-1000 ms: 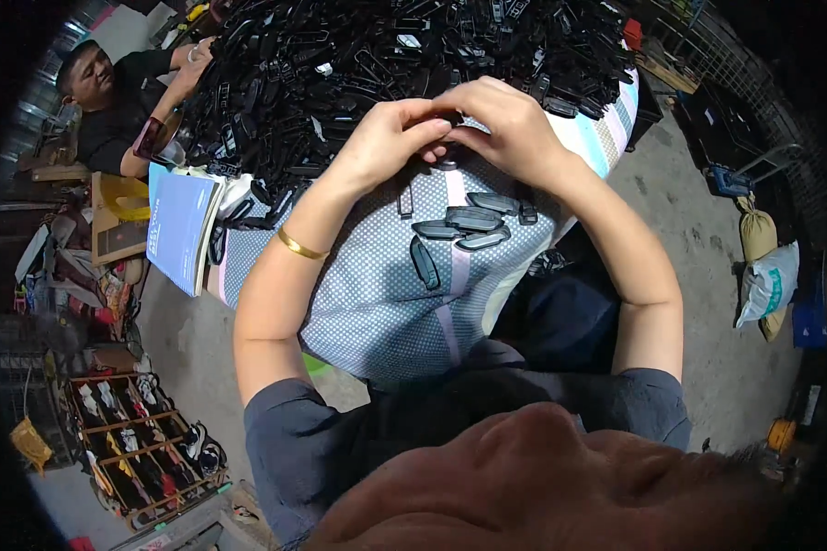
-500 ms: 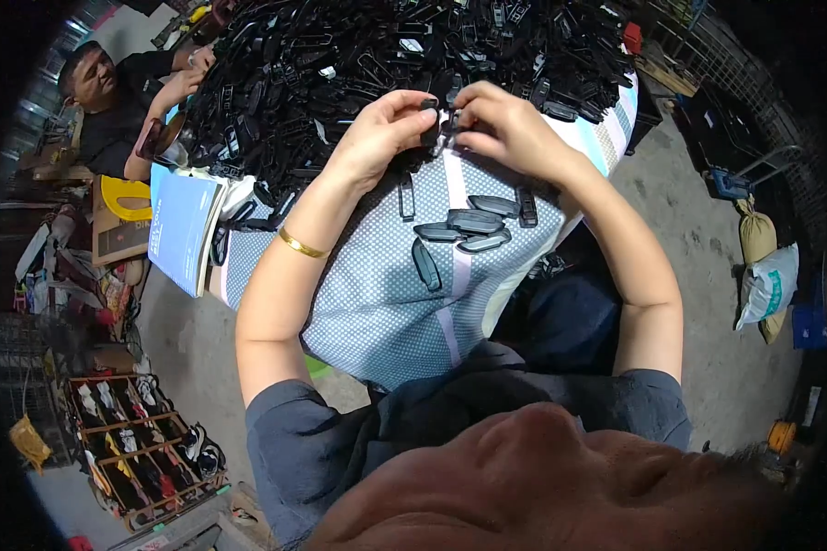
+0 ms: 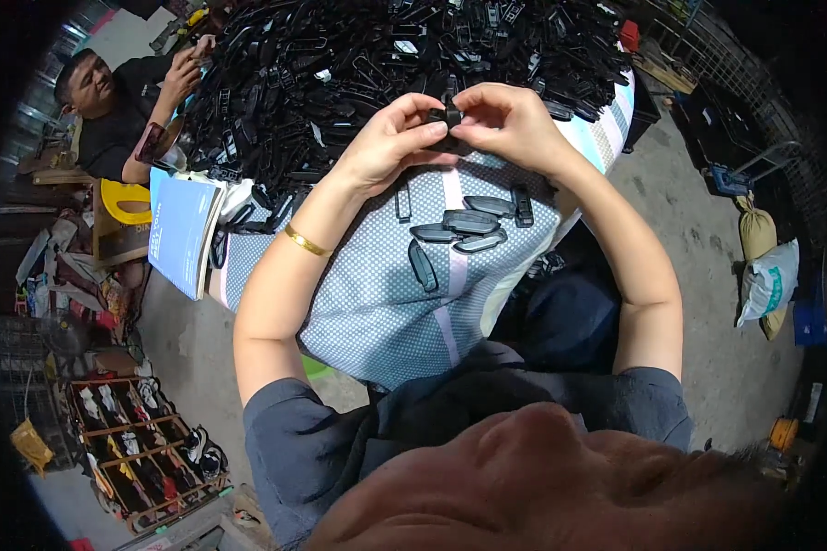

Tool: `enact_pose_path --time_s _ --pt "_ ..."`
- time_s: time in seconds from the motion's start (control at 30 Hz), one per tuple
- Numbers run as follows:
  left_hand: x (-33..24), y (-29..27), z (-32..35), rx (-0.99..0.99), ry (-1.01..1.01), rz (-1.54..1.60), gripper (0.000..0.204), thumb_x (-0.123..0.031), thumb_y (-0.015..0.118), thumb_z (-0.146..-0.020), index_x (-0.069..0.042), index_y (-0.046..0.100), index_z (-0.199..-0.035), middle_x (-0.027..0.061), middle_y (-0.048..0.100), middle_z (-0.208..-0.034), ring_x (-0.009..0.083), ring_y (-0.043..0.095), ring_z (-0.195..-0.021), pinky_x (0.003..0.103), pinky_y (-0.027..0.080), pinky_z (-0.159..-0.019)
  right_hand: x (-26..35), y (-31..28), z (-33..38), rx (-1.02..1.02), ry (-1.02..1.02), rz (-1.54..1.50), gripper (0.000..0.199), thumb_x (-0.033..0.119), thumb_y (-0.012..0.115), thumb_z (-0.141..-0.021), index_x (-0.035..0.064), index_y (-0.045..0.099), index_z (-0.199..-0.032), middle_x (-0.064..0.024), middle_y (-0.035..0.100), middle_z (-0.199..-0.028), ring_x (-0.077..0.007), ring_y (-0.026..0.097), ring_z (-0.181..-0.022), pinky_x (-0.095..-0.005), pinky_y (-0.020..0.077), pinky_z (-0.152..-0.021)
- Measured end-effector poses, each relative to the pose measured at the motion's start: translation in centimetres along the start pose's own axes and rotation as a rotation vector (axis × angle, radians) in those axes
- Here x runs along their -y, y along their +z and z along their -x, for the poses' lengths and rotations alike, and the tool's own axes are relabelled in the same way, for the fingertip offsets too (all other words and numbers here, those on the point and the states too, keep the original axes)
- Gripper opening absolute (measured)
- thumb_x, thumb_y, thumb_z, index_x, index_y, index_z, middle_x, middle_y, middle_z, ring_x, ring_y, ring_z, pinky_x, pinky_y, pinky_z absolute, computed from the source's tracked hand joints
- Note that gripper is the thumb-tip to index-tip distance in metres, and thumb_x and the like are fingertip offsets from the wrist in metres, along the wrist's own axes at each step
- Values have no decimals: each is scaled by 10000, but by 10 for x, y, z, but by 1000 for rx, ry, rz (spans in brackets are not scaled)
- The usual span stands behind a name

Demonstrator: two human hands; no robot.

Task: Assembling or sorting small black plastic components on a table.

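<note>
Close together at the near edge of a heap of black plastic parts (image 3: 285, 83), both my hands are closed on one small black plastic part (image 3: 447, 117). My left hand (image 3: 386, 142), with a gold bangle on its forearm, pinches the part's left side between thumb and fingers. From the right, the thumb and fingers of my right hand (image 3: 515, 129) grip it too; its exact shape is partly hidden. Nearer me on the patterned cloth (image 3: 368, 285) lie several dark oval plastic pieces (image 3: 471, 221). A thin black rectangular frame (image 3: 403, 204) rests below my left hand, and a black slotted piece (image 3: 522, 206) lies to the right.
A blue book (image 3: 182, 234) sits at the table's left edge, beside a yellow curved object (image 3: 124, 200). Across the heap's left side, a co-worker (image 3: 110, 110) has hands raised. A rack (image 3: 147, 450) stands lower left; sacks (image 3: 767, 289) are on the floor at right.
My hands have come closer together and turned the black part between their fingertips. At the far left, the co-worker's hands have shifted slightly. The loose oval pieces stay on the cloth.
</note>
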State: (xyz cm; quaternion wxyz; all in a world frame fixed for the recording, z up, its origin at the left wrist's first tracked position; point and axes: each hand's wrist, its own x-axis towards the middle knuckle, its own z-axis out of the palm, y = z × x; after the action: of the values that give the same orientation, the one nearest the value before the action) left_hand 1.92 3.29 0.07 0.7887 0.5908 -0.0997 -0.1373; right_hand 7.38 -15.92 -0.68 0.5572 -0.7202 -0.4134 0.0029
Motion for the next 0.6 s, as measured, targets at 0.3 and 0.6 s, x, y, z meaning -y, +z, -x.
enact_pose_path --time_s 0.3,0.6 --pt "6 17 1 -297 272 -402 234 -23 671 -736 -14 557 -940 36 591 -876 96 562 -814 219 469 -718 -3 15 2 -143 22 -365 215 91 649 -728 -5 616 -918 -55 635 -755 -118 611 -707 -252 504 -640" --pt "9 11 0 -383 502 -1028 260 -59 715 -678 -35 659 -930 42 575 -961 102 551 -840 212 450 -702 -15 2 -1 -295 94 0 204 48 602 -805 3 618 -1003 -20 638 -822 -74 589 -714 -207 489 -641"
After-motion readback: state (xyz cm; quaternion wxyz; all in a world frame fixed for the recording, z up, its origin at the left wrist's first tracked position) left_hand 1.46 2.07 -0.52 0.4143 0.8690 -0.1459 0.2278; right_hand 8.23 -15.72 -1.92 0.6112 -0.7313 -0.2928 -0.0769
